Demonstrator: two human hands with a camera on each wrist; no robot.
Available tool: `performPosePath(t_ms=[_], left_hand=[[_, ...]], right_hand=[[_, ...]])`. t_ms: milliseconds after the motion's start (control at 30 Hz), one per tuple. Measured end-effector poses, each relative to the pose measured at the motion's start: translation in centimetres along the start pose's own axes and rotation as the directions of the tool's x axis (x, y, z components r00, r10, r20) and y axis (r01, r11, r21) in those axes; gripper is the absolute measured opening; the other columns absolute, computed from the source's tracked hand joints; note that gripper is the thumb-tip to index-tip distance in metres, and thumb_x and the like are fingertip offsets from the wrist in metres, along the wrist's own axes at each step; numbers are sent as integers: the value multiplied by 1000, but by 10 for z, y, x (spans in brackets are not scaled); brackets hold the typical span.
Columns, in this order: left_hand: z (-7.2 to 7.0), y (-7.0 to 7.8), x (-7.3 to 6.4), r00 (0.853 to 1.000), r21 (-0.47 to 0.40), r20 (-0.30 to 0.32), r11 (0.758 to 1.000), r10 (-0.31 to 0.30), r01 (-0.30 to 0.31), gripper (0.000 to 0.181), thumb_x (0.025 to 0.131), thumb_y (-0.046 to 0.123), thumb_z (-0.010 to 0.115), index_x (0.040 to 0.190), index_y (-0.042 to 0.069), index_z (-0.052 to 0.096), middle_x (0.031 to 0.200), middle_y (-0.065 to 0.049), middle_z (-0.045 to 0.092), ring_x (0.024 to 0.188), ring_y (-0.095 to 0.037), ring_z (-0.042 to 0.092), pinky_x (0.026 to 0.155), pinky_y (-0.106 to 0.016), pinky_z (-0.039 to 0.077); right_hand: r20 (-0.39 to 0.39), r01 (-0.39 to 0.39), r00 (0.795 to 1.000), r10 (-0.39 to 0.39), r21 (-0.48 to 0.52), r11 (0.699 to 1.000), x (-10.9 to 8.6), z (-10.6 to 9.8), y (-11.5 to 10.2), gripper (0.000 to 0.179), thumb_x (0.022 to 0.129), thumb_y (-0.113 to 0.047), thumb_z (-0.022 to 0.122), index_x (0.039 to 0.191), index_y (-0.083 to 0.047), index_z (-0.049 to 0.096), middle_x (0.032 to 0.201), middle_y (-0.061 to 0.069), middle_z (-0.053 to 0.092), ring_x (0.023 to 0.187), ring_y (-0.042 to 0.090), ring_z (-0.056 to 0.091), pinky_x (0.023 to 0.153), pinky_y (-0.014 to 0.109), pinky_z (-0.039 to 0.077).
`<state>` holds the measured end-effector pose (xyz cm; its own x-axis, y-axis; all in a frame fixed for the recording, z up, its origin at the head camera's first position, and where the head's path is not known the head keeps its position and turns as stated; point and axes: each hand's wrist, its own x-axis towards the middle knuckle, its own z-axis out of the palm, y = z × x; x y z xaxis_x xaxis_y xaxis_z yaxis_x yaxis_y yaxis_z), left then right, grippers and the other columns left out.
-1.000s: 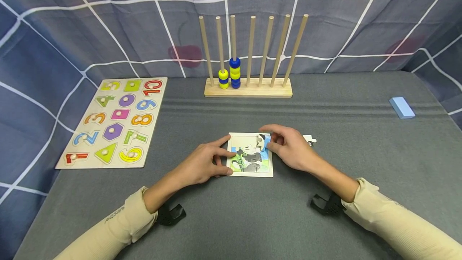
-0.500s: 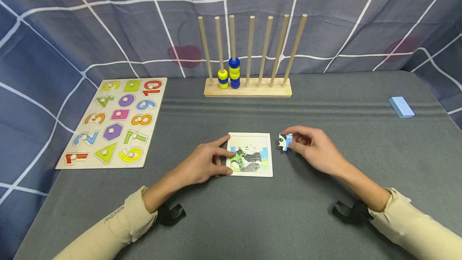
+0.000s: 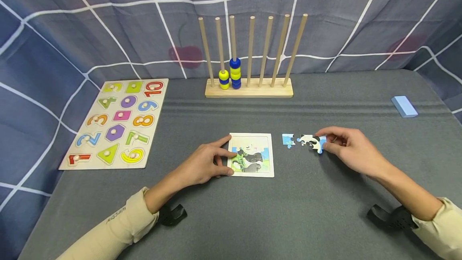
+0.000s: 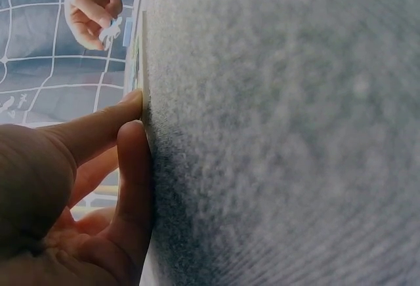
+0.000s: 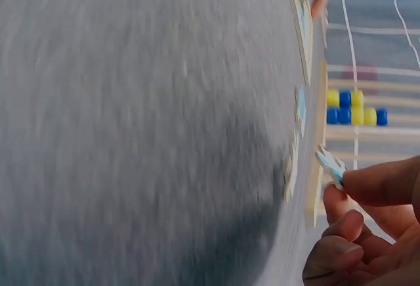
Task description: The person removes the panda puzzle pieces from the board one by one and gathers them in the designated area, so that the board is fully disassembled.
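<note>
Pale-rimmed, the puzzle tray (image 3: 260, 141) lies just below centre; we see the left hand (image 3: 204, 164) spread against its left side and, farther right, the right hand (image 3: 354, 149) pinching a blue-tinged piece (image 3: 320, 143) beside loose pieces (image 3: 287, 139).

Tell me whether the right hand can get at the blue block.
Likely yes: nothing visible stands between the right hand and the blue block, though that hand pinches a puzzle piece.

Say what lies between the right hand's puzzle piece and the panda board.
A blue piece and a whitish piece lie there on the table; the held piece appears raised, so it could likely pass over.
</note>
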<state>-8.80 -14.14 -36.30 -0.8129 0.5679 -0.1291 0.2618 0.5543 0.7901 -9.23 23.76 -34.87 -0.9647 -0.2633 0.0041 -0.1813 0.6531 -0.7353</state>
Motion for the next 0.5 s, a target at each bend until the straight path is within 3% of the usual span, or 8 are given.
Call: performPosePath(t_ms=[200, 500], left_hand=[[2, 0, -1, 1000, 10, -2, 1000, -13, 13, 44, 82, 11, 81, 124, 3, 69, 158, -15, 30, 55, -7, 57, 53, -26, 47], [1, 0, 0, 1000, 7, -7, 1000, 1, -1, 44, 82, 10, 80, 124, 2, 69, 157, -16, 30, 53, -7, 57, 51, -26, 47]], right_hand=[[-10, -5, 1000, 5, -53, 999, 0, -11, 16, 21, 91, 1, 63, 112, 0, 68, 82, 4, 57, 63, 7, 47, 55, 24, 38], [-24, -1, 1000, -3, -137, 991, 4, -13, 27, 23, 86, 3, 68, 110, 2, 68, 78, 2, 57, 57, 6, 44, 52, 26, 36]])
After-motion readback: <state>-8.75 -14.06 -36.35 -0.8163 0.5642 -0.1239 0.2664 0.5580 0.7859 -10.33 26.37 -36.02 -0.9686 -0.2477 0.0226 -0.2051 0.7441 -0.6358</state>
